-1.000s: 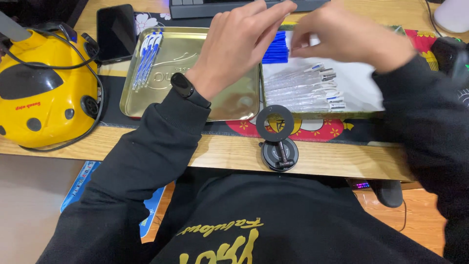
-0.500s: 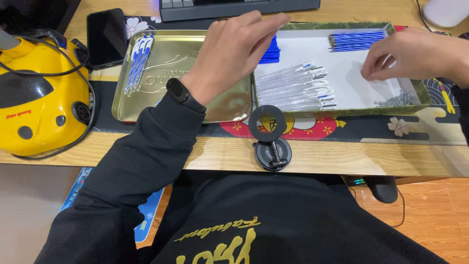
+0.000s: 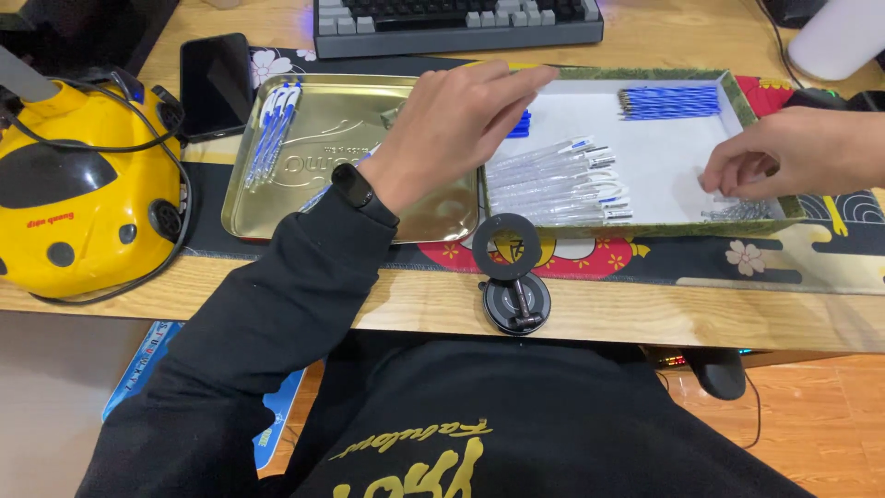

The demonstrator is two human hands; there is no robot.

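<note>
Desk mat (image 3: 793,263) carries a white-lined tray (image 3: 659,157). Your right hand (image 3: 784,161) rests in its right corner, fingers pinching small clear parts (image 3: 737,210). Your left hand (image 3: 452,129) hovers open, just left of the clear pen barrels (image 3: 553,184), which lie crosswise.

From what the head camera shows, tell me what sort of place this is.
Probably a home or office computer desk used for small assembly: a keyboard at the back, a phone beside it, and a gold tin tray and white box holding pen parts.

Black sweatshirt (image 3: 516,415) (yellow chest script), black wristband (image 3: 355,187) on left wrist.
</note>
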